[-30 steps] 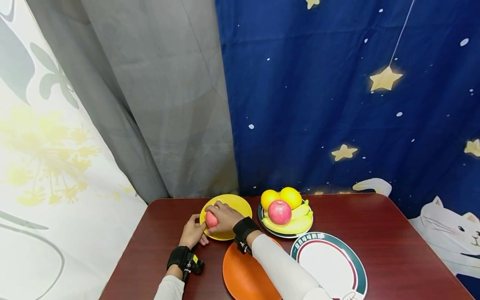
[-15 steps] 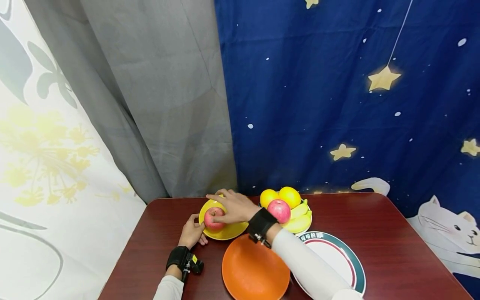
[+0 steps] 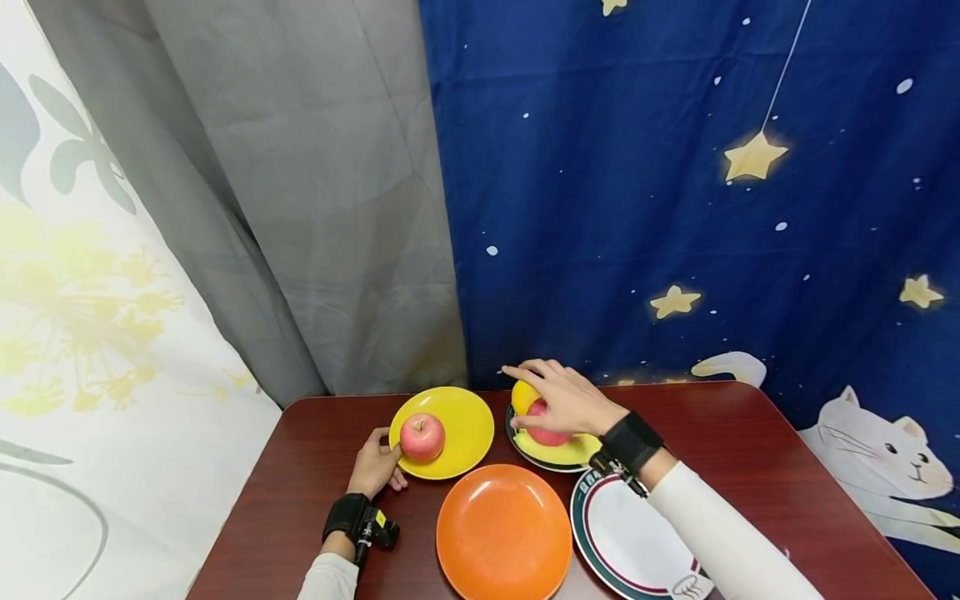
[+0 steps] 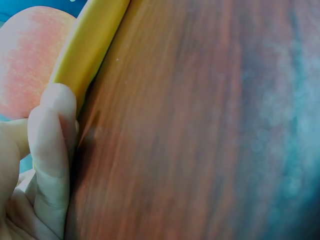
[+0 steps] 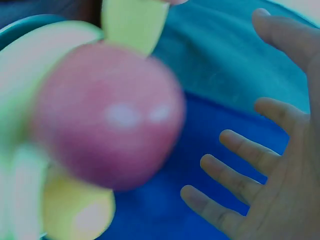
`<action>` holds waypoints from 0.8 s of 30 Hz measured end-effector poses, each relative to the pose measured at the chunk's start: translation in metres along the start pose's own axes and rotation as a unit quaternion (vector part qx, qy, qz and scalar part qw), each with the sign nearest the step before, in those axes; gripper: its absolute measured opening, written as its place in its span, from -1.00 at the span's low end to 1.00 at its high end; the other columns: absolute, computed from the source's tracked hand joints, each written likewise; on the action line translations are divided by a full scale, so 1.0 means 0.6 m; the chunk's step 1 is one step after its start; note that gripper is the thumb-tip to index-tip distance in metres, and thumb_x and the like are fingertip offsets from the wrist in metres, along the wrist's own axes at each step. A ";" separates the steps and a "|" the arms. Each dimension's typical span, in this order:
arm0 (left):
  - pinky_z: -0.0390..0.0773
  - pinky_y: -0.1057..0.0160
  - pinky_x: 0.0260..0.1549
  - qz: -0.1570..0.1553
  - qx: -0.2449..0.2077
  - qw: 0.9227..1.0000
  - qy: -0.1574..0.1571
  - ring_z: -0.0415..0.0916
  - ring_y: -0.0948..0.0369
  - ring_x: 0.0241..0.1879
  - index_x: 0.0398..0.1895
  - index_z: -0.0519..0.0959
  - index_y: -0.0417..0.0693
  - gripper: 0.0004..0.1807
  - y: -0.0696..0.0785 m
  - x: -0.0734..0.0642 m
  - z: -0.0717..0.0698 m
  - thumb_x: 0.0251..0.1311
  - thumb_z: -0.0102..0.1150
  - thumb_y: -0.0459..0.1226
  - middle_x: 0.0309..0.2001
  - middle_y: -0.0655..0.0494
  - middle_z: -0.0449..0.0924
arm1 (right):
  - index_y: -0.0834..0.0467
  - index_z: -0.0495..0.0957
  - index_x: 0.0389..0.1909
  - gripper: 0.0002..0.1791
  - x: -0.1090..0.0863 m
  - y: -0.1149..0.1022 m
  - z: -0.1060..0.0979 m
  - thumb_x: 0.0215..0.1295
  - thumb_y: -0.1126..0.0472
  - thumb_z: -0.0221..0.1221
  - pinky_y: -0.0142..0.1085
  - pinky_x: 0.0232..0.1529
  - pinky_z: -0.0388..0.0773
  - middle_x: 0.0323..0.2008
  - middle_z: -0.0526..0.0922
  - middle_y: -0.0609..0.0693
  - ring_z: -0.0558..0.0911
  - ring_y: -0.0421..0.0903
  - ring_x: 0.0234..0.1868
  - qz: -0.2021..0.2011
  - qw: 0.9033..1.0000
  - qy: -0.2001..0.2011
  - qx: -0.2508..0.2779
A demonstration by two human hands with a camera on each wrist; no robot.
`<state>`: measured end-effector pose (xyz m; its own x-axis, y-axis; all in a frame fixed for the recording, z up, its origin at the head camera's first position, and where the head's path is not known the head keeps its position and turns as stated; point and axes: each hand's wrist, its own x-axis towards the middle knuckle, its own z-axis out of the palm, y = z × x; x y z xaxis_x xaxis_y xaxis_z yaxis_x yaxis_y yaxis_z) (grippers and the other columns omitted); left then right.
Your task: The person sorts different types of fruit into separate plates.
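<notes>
My left hand (image 3: 375, 467) pinches the near-left rim of the yellow plate (image 3: 467, 421); the left wrist view shows the fingers (image 4: 50, 155) against its edge. A red apple (image 3: 422, 437) lies on that plate, close to the thumb. My right hand (image 3: 573, 402) hovers with spread fingers over the fruit plate (image 3: 551, 467). On it are another red apple (image 3: 548, 437), bananas (image 3: 557, 453) and a yellow-orange round fruit (image 3: 522, 397). The right wrist view shows this pinkish apple (image 5: 107, 115), blurred, apart from the open fingers. The hand covers part of the fruit in the head view.
An orange plate (image 3: 502, 533) lies at the front middle of the dark red table (image 3: 750, 467). To its right is a white plate (image 3: 637, 533) with a green rim, partly under the right forearm. Grey and blue curtains (image 3: 562, 208) hang behind the table.
My right hand has let go of the apple on the yellow plate and moved right, over the fruit plate. My left hand stays at the yellow plate's rim.
</notes>
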<state>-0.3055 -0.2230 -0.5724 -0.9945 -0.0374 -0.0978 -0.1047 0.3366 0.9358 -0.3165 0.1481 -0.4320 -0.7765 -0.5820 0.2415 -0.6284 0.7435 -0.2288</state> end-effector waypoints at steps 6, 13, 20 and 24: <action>0.66 0.24 -0.69 -0.004 0.001 1.000 0.001 0.58 0.19 -0.76 0.53 0.18 -0.36 -0.41 0.000 -0.004 0.001 0.59 0.07 -0.30 -0.41 -0.15 0.66 | -0.07 0.35 0.60 0.02 -0.035 0.030 0.042 0.18 -0.39 0.43 0.20 0.12 0.68 0.41 0.48 0.15 0.54 0.21 0.28 0.020 0.999 -0.022 0.016; 0.67 0.23 -0.68 0.001 0.002 1.000 0.000 0.58 0.19 -0.75 0.54 0.18 -0.36 -0.40 0.002 -0.002 0.004 0.58 0.07 -0.30 -0.38 -0.16 0.67 | -0.03 0.47 0.49 -0.07 -0.046 0.039 0.074 0.10 -0.19 0.57 0.10 0.10 0.73 0.31 0.52 0.10 0.53 0.16 0.26 0.014 1.000 -0.010 0.023; 0.66 0.24 -0.70 -0.004 0.002 1.000 0.001 0.57 0.19 -0.76 0.53 0.18 -0.36 -0.41 0.004 -0.003 0.002 0.59 0.06 -0.30 -0.40 -0.15 0.66 | 0.00 0.61 0.28 -0.27 -0.044 0.040 0.082 0.08 -0.10 0.60 -0.12 -0.04 0.75 0.16 0.55 0.03 0.54 0.05 0.14 0.001 1.000 0.022 0.022; 0.66 0.25 -0.70 -0.007 0.000 1.000 0.003 0.57 0.20 -0.77 0.53 0.19 -0.34 -0.41 0.006 -0.006 0.003 0.58 0.07 -0.29 -0.40 -0.14 0.67 | 0.01 0.63 0.24 -0.36 -0.042 0.040 0.080 0.17 -0.09 0.55 -0.18 -0.07 0.73 0.13 0.54 0.01 0.53 0.04 0.12 0.006 0.999 0.015 0.032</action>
<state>-0.3026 -0.2202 -0.5692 -0.9928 -0.0476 -0.1097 -0.1194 0.3362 0.9342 -0.3139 0.1647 -0.4888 -0.7827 -0.5624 0.2666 -0.6217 0.7271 -0.2913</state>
